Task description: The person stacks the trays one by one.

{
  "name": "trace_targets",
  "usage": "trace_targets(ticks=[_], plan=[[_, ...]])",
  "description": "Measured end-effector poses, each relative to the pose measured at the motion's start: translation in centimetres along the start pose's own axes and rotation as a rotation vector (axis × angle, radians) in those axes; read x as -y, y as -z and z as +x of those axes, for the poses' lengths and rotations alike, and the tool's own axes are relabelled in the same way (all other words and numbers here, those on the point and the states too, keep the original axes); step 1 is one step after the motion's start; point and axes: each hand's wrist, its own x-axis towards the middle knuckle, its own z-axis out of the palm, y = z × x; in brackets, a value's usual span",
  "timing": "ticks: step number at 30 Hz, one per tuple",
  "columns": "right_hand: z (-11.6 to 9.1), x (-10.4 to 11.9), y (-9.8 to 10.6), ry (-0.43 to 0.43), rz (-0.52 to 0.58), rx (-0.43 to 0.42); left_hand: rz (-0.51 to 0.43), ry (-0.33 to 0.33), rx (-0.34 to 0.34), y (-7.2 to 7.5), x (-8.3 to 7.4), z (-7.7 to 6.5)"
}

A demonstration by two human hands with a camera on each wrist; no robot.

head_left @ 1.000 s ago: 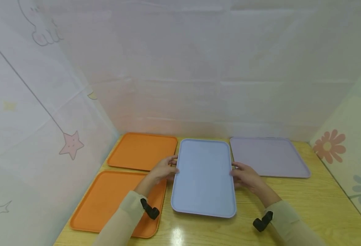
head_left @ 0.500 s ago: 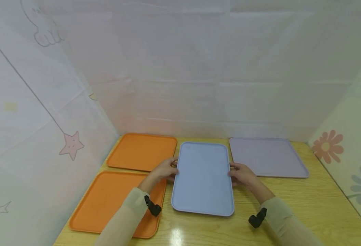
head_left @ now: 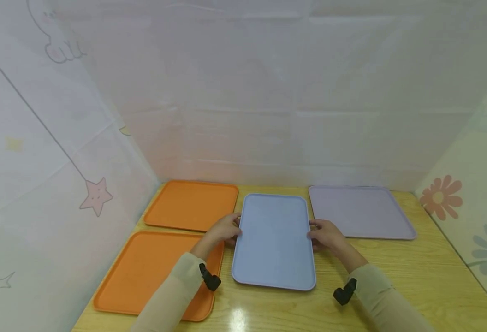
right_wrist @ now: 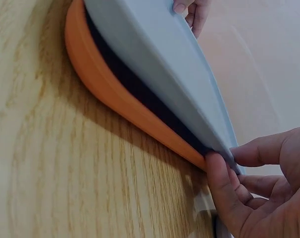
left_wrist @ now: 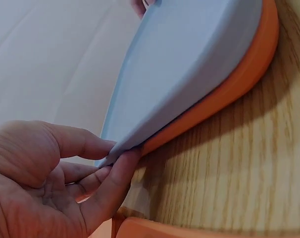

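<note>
A light blue rectangular tray is in the middle of the head view, its long sides running away from me. My left hand pinches its left rim, and my right hand pinches the right rim. Both wrist views show an orange tray directly beneath the blue one; from above it is hidden. Between the two, a dark band shows in the right wrist view, and I cannot tell whether it is shadow or another tray. Thumbs and fingers sit on opposite faces of the blue rim.
Two orange trays lie on the left, a far one and a near one partly under my left forearm. A lilac tray lies at the back right. Fabric walls enclose the wooden table.
The blue tray has sunk slightly, its far edge now lower in the head view. Both hands have moved with it, keeping their hold. The other trays have not moved.
</note>
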Motion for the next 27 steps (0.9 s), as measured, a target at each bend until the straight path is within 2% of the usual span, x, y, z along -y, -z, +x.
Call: trace_targets(ticks=[6,18,24,27], plan=[[0.1,0.3,-0.1,-0.003,-0.084,-0.021,0.076,-0.01,-0.022,-0.2,-0.2,-0.1],[0.5,0.0,-0.2,0.087,-0.346,-0.097,0.096,0.013,-0.018,-0.9,-0.2,-1.0],[0.7,0.0,-0.2,0.097,-0.436,-0.124,0.04,0.074,-0.004,-1.2,-0.2,-1.5],[0.7,-0.1,-0.1,0.092,-0.411,-0.115,0.006,0.093,0.006,-1.3,-0.1,-1.6]])
